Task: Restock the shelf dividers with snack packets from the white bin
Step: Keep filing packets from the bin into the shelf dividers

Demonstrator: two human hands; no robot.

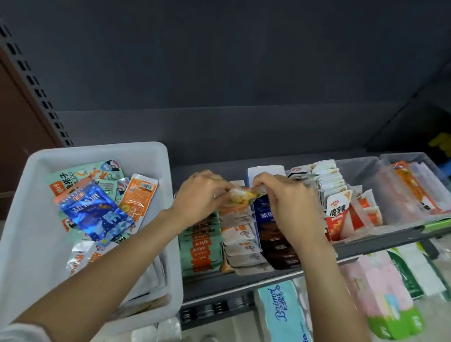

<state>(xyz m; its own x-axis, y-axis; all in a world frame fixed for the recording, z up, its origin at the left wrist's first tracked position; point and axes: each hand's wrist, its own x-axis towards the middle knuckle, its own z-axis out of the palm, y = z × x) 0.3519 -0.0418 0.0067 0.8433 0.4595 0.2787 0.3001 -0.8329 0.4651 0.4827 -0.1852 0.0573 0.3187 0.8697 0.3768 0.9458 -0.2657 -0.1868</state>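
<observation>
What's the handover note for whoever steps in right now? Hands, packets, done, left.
Left hand and right hand: both pinch one pale snack packet, held over the row of pale packets in the shelf dividers.
White bin: on the left, beside the shelf, with mixed packets inside, a shiny blue packet on top.
Done: the green row, the pale row, the dark row and the red-and-white row already hold packets.
Left: seat the held packet in the pale row, then sort the bin's remaining packets into matching rows.
</observation>
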